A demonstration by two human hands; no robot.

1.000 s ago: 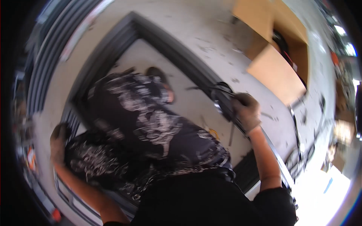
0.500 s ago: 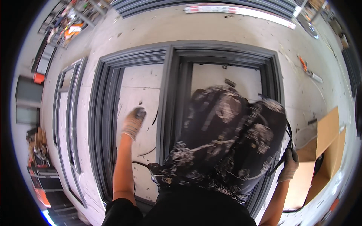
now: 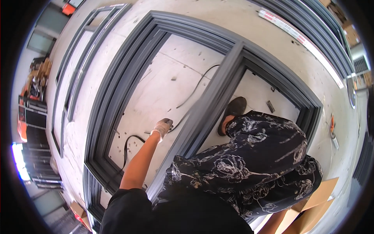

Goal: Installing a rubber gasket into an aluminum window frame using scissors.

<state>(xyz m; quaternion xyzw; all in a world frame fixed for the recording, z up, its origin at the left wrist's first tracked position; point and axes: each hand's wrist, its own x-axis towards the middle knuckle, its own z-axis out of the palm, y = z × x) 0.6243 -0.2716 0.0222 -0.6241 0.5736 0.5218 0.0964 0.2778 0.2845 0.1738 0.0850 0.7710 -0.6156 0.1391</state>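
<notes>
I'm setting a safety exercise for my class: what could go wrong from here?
A shoe is inside the grey frame, so stepping out might catch its edge. A black strip curls on the floor near the left hand and could snag a foot.

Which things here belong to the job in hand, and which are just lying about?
Likely in the job:
- large grey frame
- left hand, over its opening
- black strips

Apparently lying about:
- orange tool
- small dark block
- red-and-white bar
</notes>
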